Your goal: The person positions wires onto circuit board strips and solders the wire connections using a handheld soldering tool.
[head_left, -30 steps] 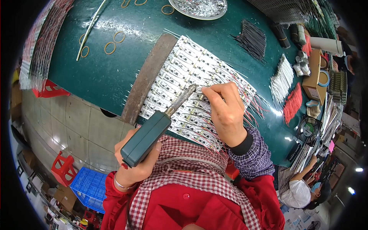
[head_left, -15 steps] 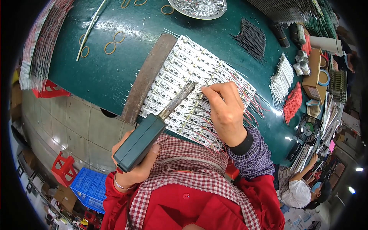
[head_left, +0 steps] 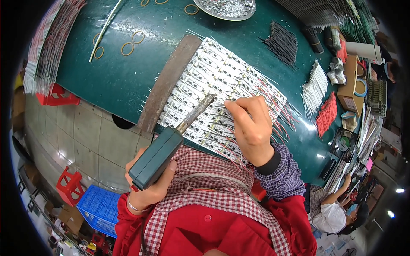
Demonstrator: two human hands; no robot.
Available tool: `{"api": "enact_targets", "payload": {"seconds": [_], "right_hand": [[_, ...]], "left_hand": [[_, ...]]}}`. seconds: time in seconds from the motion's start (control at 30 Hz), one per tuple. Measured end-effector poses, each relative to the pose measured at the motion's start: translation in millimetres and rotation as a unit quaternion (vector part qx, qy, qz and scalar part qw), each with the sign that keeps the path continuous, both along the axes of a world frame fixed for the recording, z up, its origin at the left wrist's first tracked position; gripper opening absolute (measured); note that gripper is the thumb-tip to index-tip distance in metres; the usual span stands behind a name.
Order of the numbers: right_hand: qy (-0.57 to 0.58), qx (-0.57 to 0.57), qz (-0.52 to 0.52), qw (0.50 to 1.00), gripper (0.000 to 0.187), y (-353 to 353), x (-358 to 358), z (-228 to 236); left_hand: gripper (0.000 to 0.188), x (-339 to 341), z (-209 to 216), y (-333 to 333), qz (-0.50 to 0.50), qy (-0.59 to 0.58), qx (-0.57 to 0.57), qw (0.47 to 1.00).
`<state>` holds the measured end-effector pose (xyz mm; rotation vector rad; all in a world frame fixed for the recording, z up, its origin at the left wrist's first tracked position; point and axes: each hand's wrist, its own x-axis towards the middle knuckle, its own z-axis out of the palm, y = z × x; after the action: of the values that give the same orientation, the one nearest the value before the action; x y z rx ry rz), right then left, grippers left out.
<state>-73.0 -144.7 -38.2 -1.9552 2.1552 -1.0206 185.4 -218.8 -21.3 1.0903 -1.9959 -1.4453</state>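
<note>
My left hand [head_left: 154,187] is wrapped round the dark green handle of a soldering gun [head_left: 158,158]. Its long, scorched metal tip slants up over a panel of small white circuit boards [head_left: 200,77], ending just left of my right fingertips. Rows of dark components cover the panel, and thin black, white and red wires [head_left: 277,123] trail from its right side. Over the panel's right half, my right hand [head_left: 253,128] has thumb and forefinger pinched together; whatever is between them is too small to make out. A rusty flat metal bar [head_left: 171,81] lies along the panel's left edge.
On the green table [head_left: 124,85] lie rubber bands [head_left: 127,49] and bundles of black [head_left: 281,45], white [head_left: 315,87] and red wires [head_left: 326,114]. A round metal tray [head_left: 228,16] of small bits stands at the back. Another person [head_left: 335,215] sits at the right.
The soldering gun's tip has drawn back slightly down and left, widening the gap to my right fingertips. My right hand stays pinched in nearly the same place. The whole view has shifted a little.
</note>
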Motion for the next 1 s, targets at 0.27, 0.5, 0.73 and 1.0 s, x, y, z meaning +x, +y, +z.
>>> {"api": "enact_targets", "payload": {"seconds": [0.27, 0.5, 0.73, 1.0], "right_hand": [[-0.006, 0.011, 0.005, 1.0, 0.041, 0, 0, -6], [-0.004, 0.016, 0.004, 1.0, 0.04, -1, 0, -4], [0.002, 0.013, -0.004, 1.0, 0.039, 0, 2, -5], [0.003, 0.015, -0.003, 1.0, 0.038, -2, 2, -3]], "left_hand": [[0.023, -6, 7, -5, -0.03, -0.013, -0.006, 0.999], [0.02, -9, 8, -8, -0.06, -0.032, -0.02, 0.997], [0.02, -6, 7, -4, -0.052, -0.039, -0.009, 0.998], [0.026, 4, -3, 0, -0.017, 0.015, -0.017, 1.0]]}}
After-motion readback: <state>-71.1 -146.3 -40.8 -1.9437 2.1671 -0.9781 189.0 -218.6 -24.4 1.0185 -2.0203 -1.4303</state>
